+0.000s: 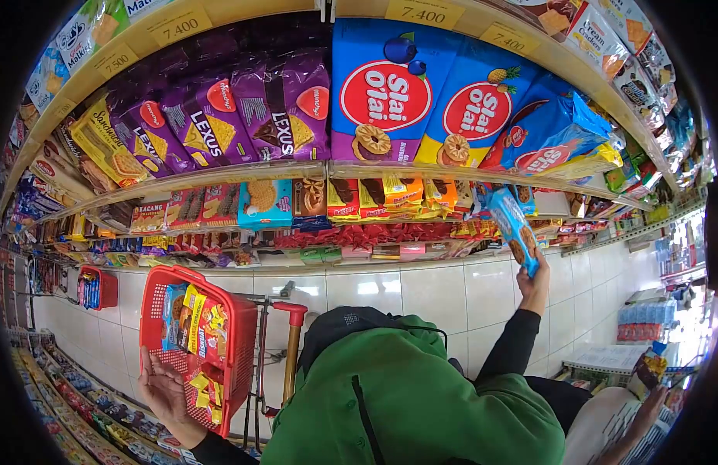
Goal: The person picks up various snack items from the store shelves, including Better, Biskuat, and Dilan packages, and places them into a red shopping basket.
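My right hand [535, 280] grips the lower end of a long blue cookie pack [512, 225] printed with brown chip cookies, raised in front of the lower biscuit shelves. My left hand [163, 387] is at the near left side of a red shopping basket [244, 333], fingers spread and holding nothing. Inside the basket lie a blue cookie pack [173, 314], a yellow and brown pack [191, 314], a pack marked Biskuat [212, 329] and smaller yellow packs [208, 395]. The basket rests on a cart with a red and tan handle [290, 341].
Ahead, a shelf carries purple Lexus packs [208, 128] and large Slai O'lai packs [386, 97], with price tags [425, 13] above. Another red basket [98, 287] stands on the tiled floor [366, 291] at left. Another person's arm [638, 425] shows at lower right.
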Motion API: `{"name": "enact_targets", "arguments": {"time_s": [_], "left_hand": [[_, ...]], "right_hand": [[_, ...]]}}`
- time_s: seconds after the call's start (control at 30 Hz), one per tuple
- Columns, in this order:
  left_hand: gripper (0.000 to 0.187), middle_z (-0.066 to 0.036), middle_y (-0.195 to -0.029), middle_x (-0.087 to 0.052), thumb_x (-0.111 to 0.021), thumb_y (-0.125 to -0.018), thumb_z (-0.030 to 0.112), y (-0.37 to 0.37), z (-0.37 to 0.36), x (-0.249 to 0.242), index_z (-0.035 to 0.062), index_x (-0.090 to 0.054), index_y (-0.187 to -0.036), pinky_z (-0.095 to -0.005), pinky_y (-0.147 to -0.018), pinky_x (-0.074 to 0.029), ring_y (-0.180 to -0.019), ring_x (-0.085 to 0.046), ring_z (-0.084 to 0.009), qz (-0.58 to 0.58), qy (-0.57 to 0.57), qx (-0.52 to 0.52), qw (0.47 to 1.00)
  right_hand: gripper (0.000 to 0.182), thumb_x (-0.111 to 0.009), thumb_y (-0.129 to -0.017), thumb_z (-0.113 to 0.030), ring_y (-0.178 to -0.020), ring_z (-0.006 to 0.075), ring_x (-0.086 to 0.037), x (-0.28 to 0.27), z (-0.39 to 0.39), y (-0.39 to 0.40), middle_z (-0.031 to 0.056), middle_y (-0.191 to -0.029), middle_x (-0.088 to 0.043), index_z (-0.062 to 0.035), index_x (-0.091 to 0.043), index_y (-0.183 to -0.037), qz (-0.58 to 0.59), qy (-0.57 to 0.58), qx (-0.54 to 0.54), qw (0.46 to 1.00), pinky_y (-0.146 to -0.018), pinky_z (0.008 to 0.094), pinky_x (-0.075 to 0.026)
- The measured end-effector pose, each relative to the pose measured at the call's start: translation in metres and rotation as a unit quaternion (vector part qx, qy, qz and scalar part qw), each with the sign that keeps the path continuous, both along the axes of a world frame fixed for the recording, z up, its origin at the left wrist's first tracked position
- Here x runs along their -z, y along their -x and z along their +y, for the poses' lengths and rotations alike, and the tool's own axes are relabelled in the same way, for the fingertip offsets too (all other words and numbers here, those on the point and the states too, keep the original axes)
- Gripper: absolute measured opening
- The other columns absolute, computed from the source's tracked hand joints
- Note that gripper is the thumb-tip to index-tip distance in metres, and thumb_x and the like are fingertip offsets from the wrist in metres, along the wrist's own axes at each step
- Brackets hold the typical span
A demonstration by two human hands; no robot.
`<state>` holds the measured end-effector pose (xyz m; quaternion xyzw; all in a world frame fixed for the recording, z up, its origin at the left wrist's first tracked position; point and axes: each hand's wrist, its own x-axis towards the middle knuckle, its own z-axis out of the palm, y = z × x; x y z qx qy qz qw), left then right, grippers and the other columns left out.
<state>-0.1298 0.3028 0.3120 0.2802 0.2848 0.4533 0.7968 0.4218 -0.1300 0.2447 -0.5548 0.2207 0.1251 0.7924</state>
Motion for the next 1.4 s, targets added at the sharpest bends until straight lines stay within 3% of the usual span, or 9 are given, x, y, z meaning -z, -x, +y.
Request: {"name": "enact_targets", "arguments": {"time_s": [0.4, 0.63, 0.73, 0.93, 1.13, 1.23, 1.4], "left_hand": [[0.048, -0.011, -0.100, -0.055, -0.045, -0.080, 0.015, 0.005, -0.006, -0.007, 0.0031, -0.029, -0.124, -0.0252, -0.072, -0.045, -0.084, -0.054, -0.0150, -0.007, -0.020, -0.016, 1.000], [0.048, -0.010, -0.100, -0.055, -0.045, -0.080, 0.015, 0.002, -0.009, -0.009, 0.0016, -0.029, -0.123, -0.0256, -0.071, -0.045, -0.084, -0.055, -0.0155, -0.013, -0.015, -0.024, 1.000], [0.047, -0.010, -0.100, -0.055, -0.045, -0.080, 0.014, 0.001, -0.009, -0.010, 0.0014, -0.030, -0.123, -0.0255, -0.071, -0.046, -0.084, -0.055, -0.0159, -0.017, -0.017, -0.028, 0.999], [0.047, -0.010, -0.099, -0.055, -0.045, -0.080, 0.013, 0.003, -0.008, -0.009, 0.0013, -0.030, -0.122, -0.0254, -0.072, -0.046, -0.084, -0.054, -0.0156, -0.009, -0.017, -0.034, 0.999], [0.048, -0.009, -0.103, -0.054, -0.044, -0.081, 0.017, 0.013, -0.005, -0.002, 0.0038, -0.028, -0.125, -0.0251, -0.072, -0.046, -0.084, -0.054, -0.0154, -0.003, -0.022, -0.036, 0.999], [0.048, -0.009, -0.103, -0.054, -0.044, -0.082, 0.017, 0.011, -0.007, -0.005, 0.0038, -0.028, -0.125, -0.0251, -0.073, -0.046, -0.086, -0.054, -0.0158, -0.001, -0.018, -0.041, 0.999], [0.045, -0.009, -0.098, -0.056, -0.045, -0.079, 0.014, 0.009, -0.008, -0.011, 0.0015, -0.033, -0.121, -0.0256, -0.073, -0.046, -0.083, -0.055, -0.0160, -0.003, -0.018, -0.046, 0.999]], "right_hand": [[0.016, -0.059, -0.075, -0.023, -0.053, 0.0183, -0.050, 0.046, 0.065, -0.098, 0.0043, -0.062, -0.053, -0.0102, -0.051, -0.081, 0.029, -0.038, 0.067, 0.997, -0.042, 0.0217, -0.036], [0.024, -0.055, -0.077, -0.017, -0.077, 0.0261, -0.049, 0.067, 0.072, -0.134, 0.0135, -0.094, -0.046, -0.0072, -0.045, -0.096, 0.089, -0.049, 0.121, 0.987, -0.047, 0.0237, -0.038], [0.028, -0.054, -0.076, -0.014, -0.080, 0.0267, -0.049, 0.076, 0.072, -0.140, 0.0153, -0.101, -0.042, -0.0073, -0.042, -0.101, 0.047, -0.071, 0.091, 0.992, -0.050, 0.0249, -0.040], [0.036, -0.058, -0.073, -0.023, -0.088, 0.0240, -0.046, 0.065, 0.086, -0.130, 0.0101, -0.103, -0.041, -0.0101, -0.042, -0.102, 0.109, -0.017, 0.093, 0.989, -0.058, 0.0276, -0.037], [0.040, -0.056, -0.077, -0.026, -0.084, 0.0210, -0.043, 0.062, 0.090, -0.132, 0.0074, -0.107, -0.037, -0.0111, -0.039, -0.110, 0.123, 0.007, 0.111, 0.986, -0.062, 0.0282, -0.038], [0.037, -0.060, -0.071, -0.028, -0.086, 0.0198, -0.043, 0.064, 0.089, -0.131, 0.0055, -0.100, -0.040, -0.0153, -0.042, -0.100, 0.115, 0.008, 0.092, 0.989, -0.059, 0.0275, -0.034], [0.039, -0.062, -0.069, -0.030, -0.084, 0.0182, -0.043, 0.068, 0.085, -0.131, 0.0051, -0.097, -0.042, -0.0168, -0.043, -0.100, 0.103, 0.023, 0.056, 0.993, -0.061, 0.0269, -0.035]]}}
